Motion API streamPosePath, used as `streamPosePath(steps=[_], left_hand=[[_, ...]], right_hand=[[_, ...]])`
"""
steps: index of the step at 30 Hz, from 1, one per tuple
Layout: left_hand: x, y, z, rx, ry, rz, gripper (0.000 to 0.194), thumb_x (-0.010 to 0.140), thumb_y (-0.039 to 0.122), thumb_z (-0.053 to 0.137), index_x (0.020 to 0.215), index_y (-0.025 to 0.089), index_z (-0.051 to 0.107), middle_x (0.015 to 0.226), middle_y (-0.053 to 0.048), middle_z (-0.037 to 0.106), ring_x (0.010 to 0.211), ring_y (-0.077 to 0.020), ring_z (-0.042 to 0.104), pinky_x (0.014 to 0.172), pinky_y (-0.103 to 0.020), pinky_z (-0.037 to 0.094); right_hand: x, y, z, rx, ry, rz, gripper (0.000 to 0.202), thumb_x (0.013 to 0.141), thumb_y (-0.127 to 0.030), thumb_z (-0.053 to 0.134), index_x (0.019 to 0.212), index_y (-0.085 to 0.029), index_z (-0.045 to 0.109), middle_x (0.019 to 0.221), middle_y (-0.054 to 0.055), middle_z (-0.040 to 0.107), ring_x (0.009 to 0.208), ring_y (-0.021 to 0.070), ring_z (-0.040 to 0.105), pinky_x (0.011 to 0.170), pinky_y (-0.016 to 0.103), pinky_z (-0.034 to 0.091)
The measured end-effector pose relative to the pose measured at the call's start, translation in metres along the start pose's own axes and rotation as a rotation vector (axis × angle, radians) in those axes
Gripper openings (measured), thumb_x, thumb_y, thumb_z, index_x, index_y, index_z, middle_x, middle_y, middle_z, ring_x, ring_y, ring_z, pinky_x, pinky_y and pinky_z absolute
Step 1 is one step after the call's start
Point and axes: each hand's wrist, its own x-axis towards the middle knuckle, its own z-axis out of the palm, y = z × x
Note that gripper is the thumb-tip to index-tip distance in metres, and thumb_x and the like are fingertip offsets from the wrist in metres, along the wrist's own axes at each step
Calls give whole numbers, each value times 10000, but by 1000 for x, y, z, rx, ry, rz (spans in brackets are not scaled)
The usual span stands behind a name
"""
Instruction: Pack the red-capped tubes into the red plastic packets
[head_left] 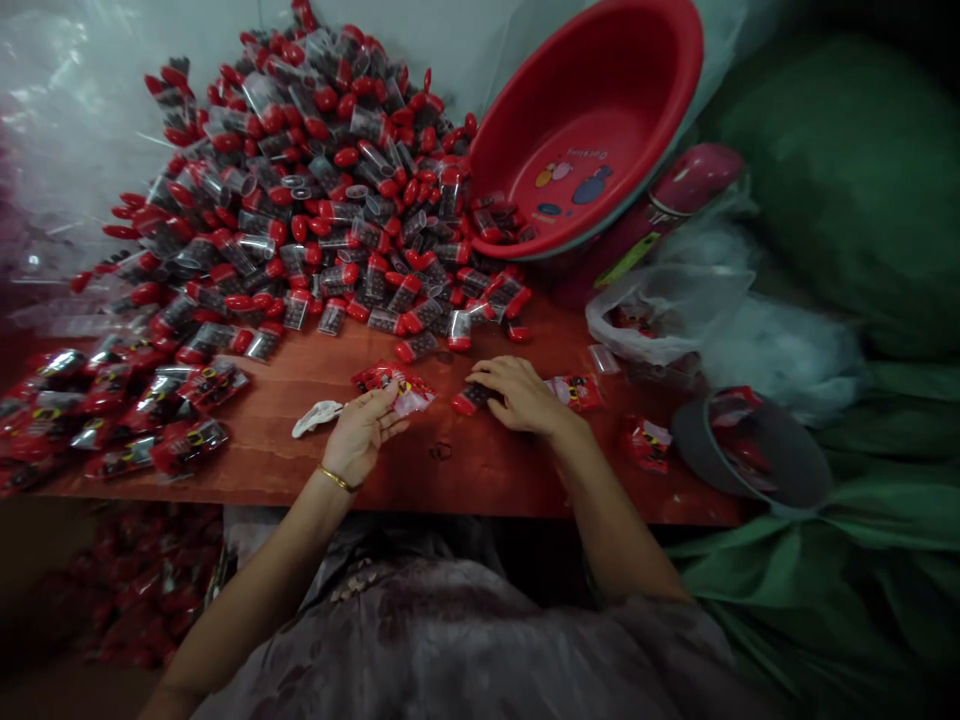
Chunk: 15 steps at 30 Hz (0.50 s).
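The left hand [361, 430] pinched a packet [412, 398]; at its three o'clock, the right hand [521, 393] gripped a tube [466, 401].

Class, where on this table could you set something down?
Bare: the tabletop between the left hand and right forearm, barring a small dark loop; also between the packets at left and the white scrap. Crowded: the far side, under heaped red-capped tubes.
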Motion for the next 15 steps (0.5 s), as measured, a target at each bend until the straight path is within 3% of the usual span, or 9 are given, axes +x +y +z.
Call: streamPosePath(steps=[5, 9, 12, 15], left_hand=[[0, -1, -6, -17, -1, 32, 317, 541, 297, 828, 715, 166, 598, 652, 17, 658, 631, -128, 638, 632, -249, 485], [0, -6, -9, -14, -6, 46, 364, 498, 324, 845, 698, 162, 588, 660, 17, 654, 613, -122, 624, 625, -254, 486], [-1, -8, -11, -18, 4, 69, 410, 441, 333, 868, 675, 156, 582, 656, 19, 651, 591, -106, 608, 621, -245, 477], [-3, -9, -11, -15, 5, 82, 424, 422, 347, 872, 664, 155, 582, 644, 25, 643, 575, -98, 596, 621, -245, 470]], right_hand=[[-12, -15, 3, 106, 24, 78, 285, 753, -276, 648, 1025, -205, 603, 1206, 99, 573, 1110, 277, 488, 930, 440, 385], [-23, -27, 11, 132, 99, 188, 259, 767, -252, 642, 1015, -202, 589, 979, 86, 648, 926, 250, 571, 847, 408, 438], [-35, -41, 15, 131, 220, 216, 300, 784, -271, 636, 1071, -200, 587, 891, 76, 667, 830, 243, 606, 821, 416, 463], [-47, -60, 17, 215, 382, 181, 367, 814, -306, 611, 1171, -236, 560, 1013, 79, 679, 908, 245, 628, 838, 412, 486]])
